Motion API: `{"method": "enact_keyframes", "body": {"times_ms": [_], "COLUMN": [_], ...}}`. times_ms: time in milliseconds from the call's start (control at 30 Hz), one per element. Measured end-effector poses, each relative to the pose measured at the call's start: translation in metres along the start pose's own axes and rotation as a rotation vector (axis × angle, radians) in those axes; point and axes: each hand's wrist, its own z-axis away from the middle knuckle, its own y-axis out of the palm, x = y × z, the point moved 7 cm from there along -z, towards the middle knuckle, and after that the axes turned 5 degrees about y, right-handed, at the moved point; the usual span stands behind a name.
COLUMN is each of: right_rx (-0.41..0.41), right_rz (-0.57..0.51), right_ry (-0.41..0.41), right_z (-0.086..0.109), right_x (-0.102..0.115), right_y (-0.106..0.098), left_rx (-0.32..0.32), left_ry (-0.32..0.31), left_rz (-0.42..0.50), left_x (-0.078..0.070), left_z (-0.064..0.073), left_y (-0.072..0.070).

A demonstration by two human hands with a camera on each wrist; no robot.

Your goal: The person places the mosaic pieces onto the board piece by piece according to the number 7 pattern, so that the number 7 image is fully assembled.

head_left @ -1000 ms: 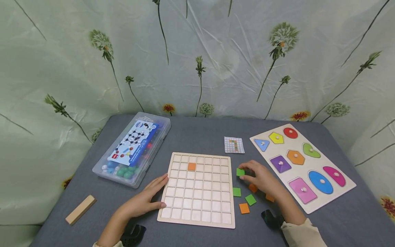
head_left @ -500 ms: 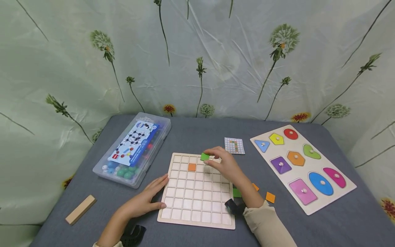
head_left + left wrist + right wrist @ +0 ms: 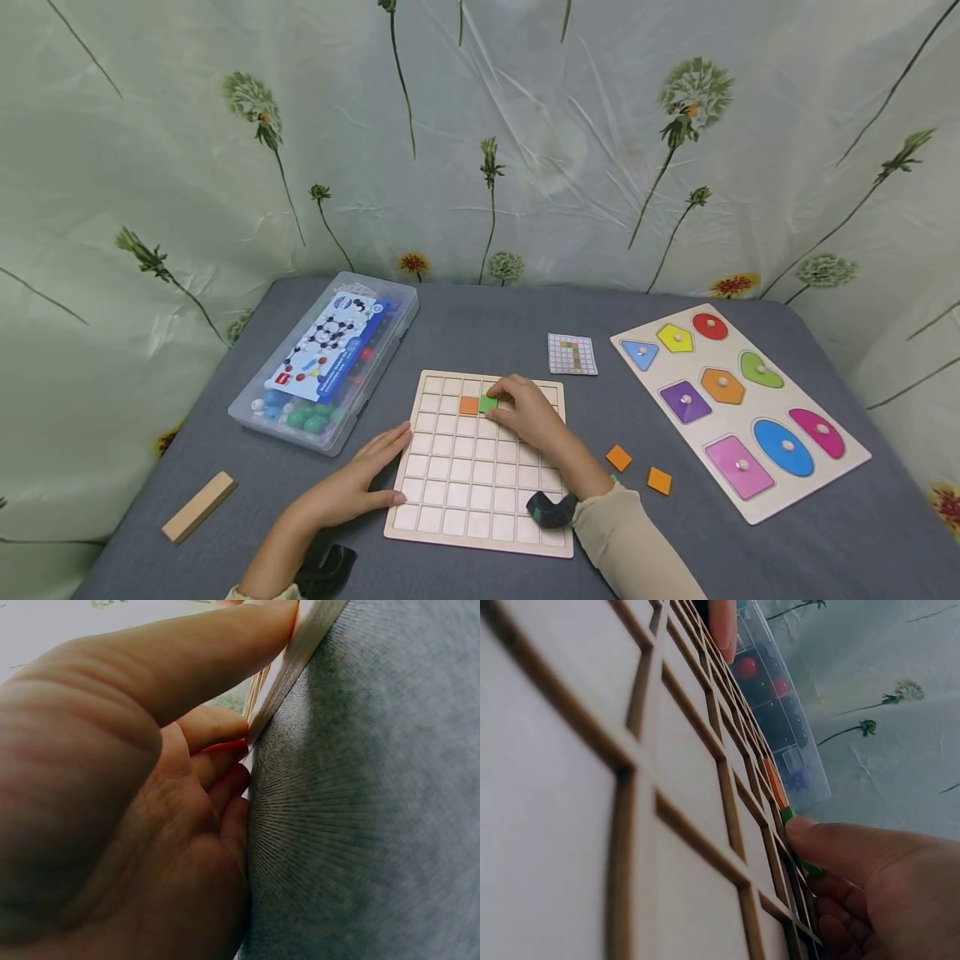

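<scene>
Tabletop (image 3: 480, 325), right fingers (image 3: 506, 387) pinching green tile (image 3: 485, 404), lowered beside orange tile (image 3: 468, 406), left fingers (image 3: 387, 439) spread

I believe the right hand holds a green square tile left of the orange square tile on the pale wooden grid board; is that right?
Not quite: the head view shows the right hand holding the green square tile to the right, not left, of the orange square tile on the pale wooden grid board.

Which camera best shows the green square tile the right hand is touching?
The head view: the green square tile shows much of its top there. The right wrist view shows only slivers around the right hand; the left wrist view, none.
</scene>
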Motion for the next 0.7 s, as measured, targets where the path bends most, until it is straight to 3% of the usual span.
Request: {"method": "enact_keyframes", "body": {"times_ms": [467,700], "right_rx": [0.086,0.061], "right_rz": [-0.018,-0.079], "right_ry": [0.046,0.0], "right_z": [0.003,0.019], "right_x": [0.007,0.027], "right_y": [-0.005,-0.042], "left_rx": [-0.001,-0.003], "left_ry": [0.011,0.016], "left_rz": [-0.011,-0.014], "left_x": [0.001,-0.001], "left_z": [0.0,0.0], "left_y": [0.0,0.0]}}
